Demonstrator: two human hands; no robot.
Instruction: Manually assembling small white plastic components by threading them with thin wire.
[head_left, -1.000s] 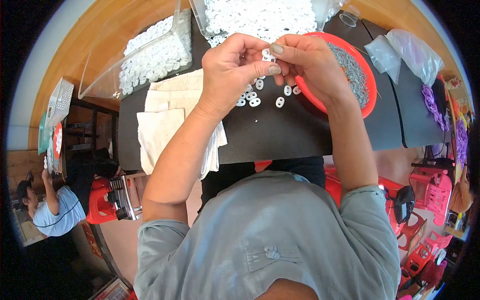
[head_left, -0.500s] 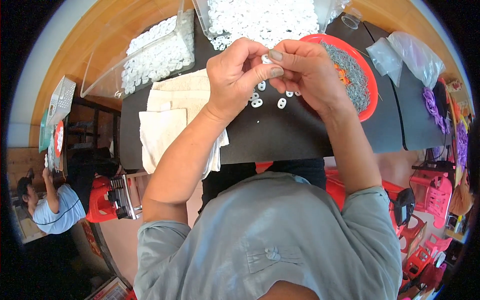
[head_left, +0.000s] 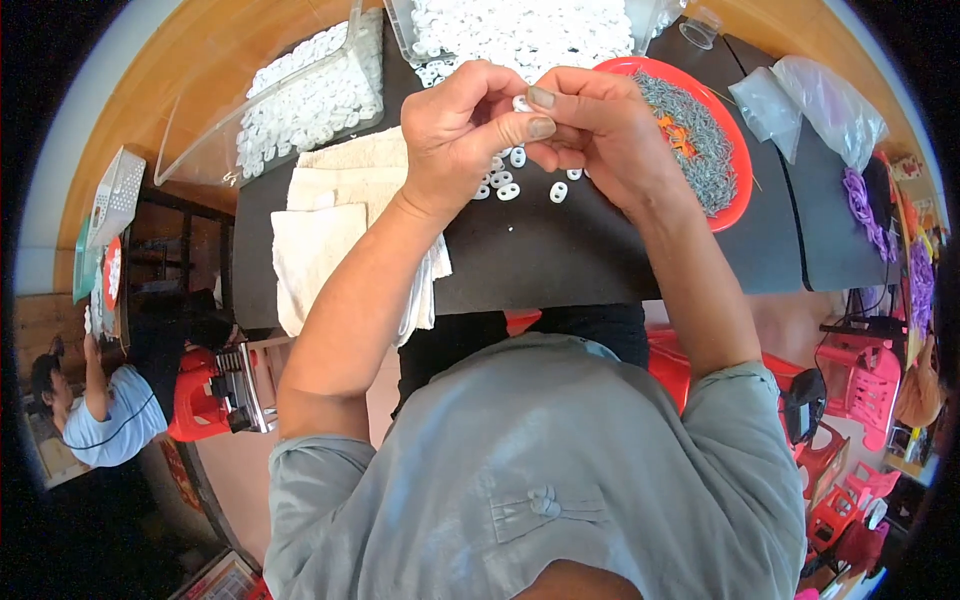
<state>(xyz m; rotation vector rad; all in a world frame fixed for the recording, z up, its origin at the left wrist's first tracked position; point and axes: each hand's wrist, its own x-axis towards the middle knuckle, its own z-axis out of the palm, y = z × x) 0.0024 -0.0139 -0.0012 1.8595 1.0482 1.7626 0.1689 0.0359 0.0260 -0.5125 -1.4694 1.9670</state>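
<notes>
Pinching one white plastic oval (head_left: pixel 519 104), apparently unfinished, between left hand (head_left: pixel 452 130) and right hand (head_left: pixel 605 125), with white two-holed ovals (head_left: pixel 509 191) remaining at six o'clock.

Dark table (head_left: pixel 560 255), cloths (head_left: pixel 320 240), red basin (head_left: pixel 742 170), white pieces (head_left: pixel 508 191), cup (head_left: pixel 701 28) perhaps

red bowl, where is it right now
In the head view, the red bowl rests right of centre on the dark table, partly hidden by the right hand and left of the clear plastic bags.
</notes>
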